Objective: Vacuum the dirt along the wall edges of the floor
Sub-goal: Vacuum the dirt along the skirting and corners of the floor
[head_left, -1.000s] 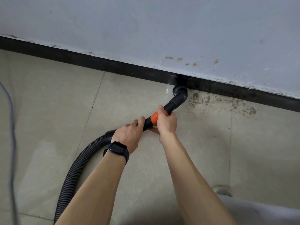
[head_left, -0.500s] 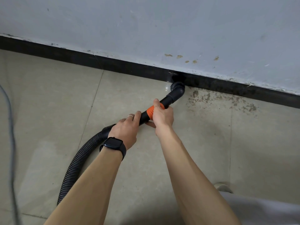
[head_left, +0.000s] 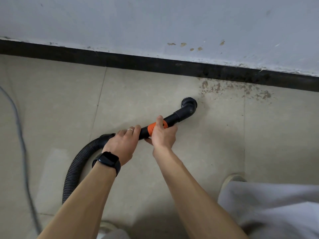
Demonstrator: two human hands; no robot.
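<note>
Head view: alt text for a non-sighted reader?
A person holds a black vacuum wand, left grip by the ribbed dark hose, right grip on its orange collar. Its round brush nozzle is over the beige tiled floor, apart from the black baseboard and the brown dirt patch beside it.

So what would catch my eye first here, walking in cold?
Probably the two hands mid-frame: the left hand and right hand both grip a black vacuum wand with an orange collar, its ribbed hose looping away lower left. Then the brownish dirt patch on the pale tiles at upper right, against the black skirting, with the brush nozzle just short of it.
</note>
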